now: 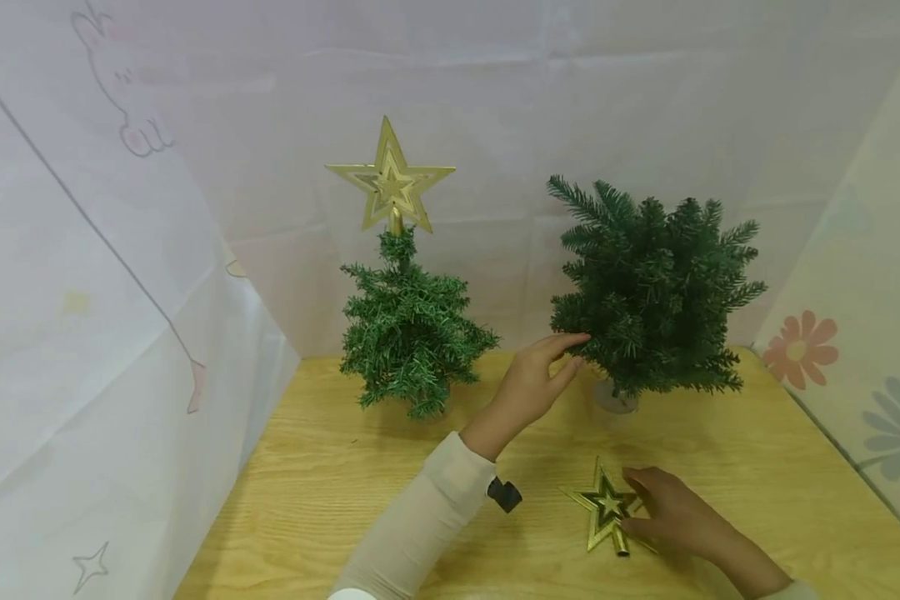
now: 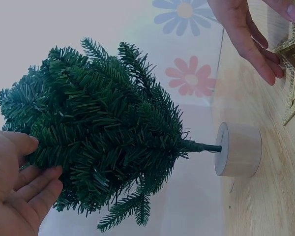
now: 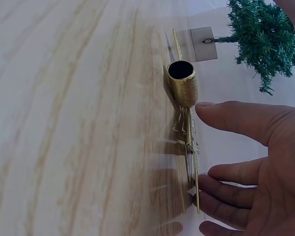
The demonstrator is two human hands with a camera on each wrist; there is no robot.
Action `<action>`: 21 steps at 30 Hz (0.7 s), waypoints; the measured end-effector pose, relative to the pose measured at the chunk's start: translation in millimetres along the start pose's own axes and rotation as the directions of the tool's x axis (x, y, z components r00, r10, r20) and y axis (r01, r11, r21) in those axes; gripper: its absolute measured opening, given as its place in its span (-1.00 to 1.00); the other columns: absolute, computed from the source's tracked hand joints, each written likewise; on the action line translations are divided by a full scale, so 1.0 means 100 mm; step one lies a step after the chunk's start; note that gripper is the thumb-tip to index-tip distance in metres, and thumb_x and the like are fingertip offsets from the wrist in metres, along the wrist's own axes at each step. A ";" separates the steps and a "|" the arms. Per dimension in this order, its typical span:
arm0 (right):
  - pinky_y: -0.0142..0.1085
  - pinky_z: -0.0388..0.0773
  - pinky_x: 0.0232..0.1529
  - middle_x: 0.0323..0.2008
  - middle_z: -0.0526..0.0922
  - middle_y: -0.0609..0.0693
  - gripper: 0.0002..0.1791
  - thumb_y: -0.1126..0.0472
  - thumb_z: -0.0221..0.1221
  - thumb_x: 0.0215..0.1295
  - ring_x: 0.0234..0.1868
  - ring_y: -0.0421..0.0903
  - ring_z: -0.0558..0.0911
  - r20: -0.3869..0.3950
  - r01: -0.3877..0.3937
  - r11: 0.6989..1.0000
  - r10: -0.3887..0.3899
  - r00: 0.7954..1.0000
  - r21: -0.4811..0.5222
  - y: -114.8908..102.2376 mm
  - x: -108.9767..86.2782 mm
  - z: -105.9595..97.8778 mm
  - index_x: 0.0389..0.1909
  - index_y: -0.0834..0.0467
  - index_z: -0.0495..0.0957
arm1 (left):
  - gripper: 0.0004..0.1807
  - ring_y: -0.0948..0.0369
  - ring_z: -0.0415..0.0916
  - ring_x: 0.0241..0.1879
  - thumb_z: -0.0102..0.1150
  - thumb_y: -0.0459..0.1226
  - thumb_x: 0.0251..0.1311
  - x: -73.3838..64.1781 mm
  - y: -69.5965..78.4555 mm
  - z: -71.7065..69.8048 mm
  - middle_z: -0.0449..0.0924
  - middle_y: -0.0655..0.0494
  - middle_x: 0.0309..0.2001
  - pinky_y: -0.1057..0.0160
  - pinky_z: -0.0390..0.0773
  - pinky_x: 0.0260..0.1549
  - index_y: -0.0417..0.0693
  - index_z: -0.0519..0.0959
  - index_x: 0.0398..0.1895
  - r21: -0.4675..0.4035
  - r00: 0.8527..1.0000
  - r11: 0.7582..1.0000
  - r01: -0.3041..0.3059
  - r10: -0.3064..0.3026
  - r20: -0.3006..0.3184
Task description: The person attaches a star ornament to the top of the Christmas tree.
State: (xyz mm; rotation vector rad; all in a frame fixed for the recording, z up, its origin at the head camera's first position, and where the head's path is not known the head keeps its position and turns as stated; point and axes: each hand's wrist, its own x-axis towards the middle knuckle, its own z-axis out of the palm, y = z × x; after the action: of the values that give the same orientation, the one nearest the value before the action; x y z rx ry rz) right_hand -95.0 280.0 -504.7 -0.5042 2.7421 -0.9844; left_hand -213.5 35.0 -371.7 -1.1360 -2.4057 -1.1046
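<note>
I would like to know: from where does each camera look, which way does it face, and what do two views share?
Head: above, facing forward and down at light tree, dark tree and table; left hand, right hand and sleeves show.
Left wrist: faces the dark tree, picture turned sideways; both hands show in part.
Right wrist: low over the table, faces the lower star, also sideways; right hand shows, plus skin in the top right corner.
Shared: head and left wrist both show the dark tree.
</note>
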 end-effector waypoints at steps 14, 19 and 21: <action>0.24 0.48 -0.02 0.16 0.44 0.29 -0.10 -0.15 0.38 0.10 0.12 0.37 0.43 -0.010 0.006 0.997 -0.007 1.000 -0.070 -0.04 -0.03 0.01 0.28 0.37 0.37 | -0.63 0.26 0.56 0.07 0.00 -0.15 0.47 0.00 -0.02 0.00 0.53 0.07 0.21 0.39 0.56 -0.02 0.14 0.49 0.29 -0.035 0.999 0.999 0.013 -0.014 -0.033; 0.19 0.50 -0.03 0.13 0.46 0.23 -0.15 -0.13 0.39 0.10 0.09 0.31 0.46 -0.011 0.011 0.996 -0.012 1.000 -0.092 -0.04 -0.02 0.01 0.27 0.35 0.40 | -0.64 0.32 0.57 0.03 -0.01 -0.13 0.47 -0.01 -0.02 0.01 0.57 0.07 0.16 0.36 0.60 -0.09 0.13 0.52 0.26 -0.040 0.999 0.999 0.001 -0.003 -0.046; 0.19 0.51 -0.05 0.11 0.48 0.21 -0.16 -0.12 0.39 0.10 0.07 0.29 0.48 -0.012 0.017 0.995 -0.019 1.000 -0.101 -0.05 -0.02 0.01 0.25 0.35 0.41 | -0.64 0.36 0.56 0.03 -0.02 -0.12 0.47 -0.01 -0.03 0.01 0.57 0.10 0.15 0.37 0.59 -0.09 0.12 0.53 0.25 -0.036 0.999 0.999 -0.002 0.000 -0.049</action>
State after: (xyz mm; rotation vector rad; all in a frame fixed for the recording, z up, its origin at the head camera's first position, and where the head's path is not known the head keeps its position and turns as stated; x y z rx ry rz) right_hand -91.3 276.9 -502.6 -0.5415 2.8144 -0.8586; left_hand -215.2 34.6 -374.5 -1.1082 -2.3568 -1.1663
